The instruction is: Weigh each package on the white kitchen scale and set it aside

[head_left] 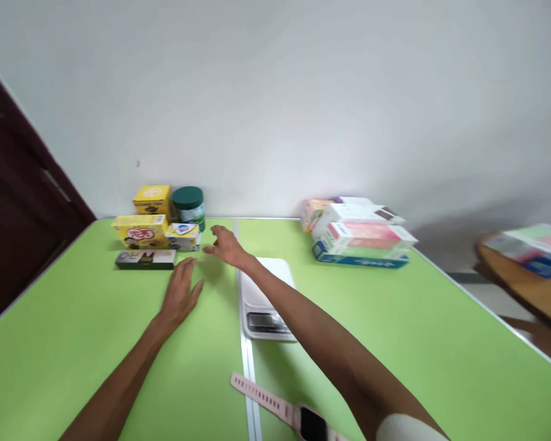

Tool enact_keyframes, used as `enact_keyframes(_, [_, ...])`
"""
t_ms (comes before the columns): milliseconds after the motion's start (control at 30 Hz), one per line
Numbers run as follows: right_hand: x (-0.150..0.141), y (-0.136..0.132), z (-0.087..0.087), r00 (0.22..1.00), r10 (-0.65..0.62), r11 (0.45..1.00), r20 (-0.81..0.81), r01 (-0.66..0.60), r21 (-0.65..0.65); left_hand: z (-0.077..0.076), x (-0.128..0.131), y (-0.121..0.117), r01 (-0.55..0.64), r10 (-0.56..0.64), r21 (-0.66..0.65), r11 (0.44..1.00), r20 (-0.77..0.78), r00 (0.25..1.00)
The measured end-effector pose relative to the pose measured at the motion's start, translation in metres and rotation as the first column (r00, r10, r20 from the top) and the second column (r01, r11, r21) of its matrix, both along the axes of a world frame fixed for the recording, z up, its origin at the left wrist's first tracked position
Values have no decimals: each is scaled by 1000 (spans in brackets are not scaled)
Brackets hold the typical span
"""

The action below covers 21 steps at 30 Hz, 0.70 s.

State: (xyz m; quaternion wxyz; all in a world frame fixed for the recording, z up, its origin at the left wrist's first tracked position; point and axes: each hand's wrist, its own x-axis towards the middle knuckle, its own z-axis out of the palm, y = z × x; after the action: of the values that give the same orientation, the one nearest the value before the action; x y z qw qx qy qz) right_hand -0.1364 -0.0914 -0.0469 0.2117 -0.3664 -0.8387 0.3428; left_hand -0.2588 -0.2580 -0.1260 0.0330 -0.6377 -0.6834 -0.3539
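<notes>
My left hand (180,294) is low over the green table, fingers stretched out, its tips beside the end of a dark flat box (146,260). My right hand (226,246) reaches across the white kitchen scale (267,299), fingers apart and holding nothing. It is nearest to a small white and yellow box (183,237) and a green-lidded jar (189,207). Left of these stand a yellow carton (140,231) with red lettering and, behind it, a yellow box (152,199). My right forearm hides part of the scale.
A smartwatch (312,424) with a pink strap lies at the near edge of the green table (202,380). Stacked cartons (365,236) stand at the back right. Beyond the table's right edge, a wooden surface (523,278) carries more packages. A wall rises behind.
</notes>
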Motion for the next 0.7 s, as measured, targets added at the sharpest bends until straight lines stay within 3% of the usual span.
enact_keyframes(133, [98,-17,18,979,15,996,-202,3,86,-2,-6,2,5,-4,27,1000,-14,1000])
enact_keyframes(233, [193,-28,15,901,-204,961,-383,260,99,3,-5,-1,-19,19,26,999,6,1000])
enact_keyframes(300, [256,-28,2,774,-432,850,-463,521,77,13,4,-3,-51,50,25,998,47,998])
enact_keyframes(367, [310,-21,-19,579,-632,668,-515,744,16,30,24,-1,-63,59,40,997,96,994])
enact_keyframes(467, [365,-1,-54,365,-775,442,-515,896,-30,60,78,15,25,-37,81,996,158,987])
enact_keyframes(600, [385,32,-79,208,-816,248,-539,969,-2,88,172,61,277,-278,47,960,316,907])
enact_keyframes(700, [376,53,-80,205,-785,203,-585,977,69,88,231,109,373,-306,-72,925,442,843])
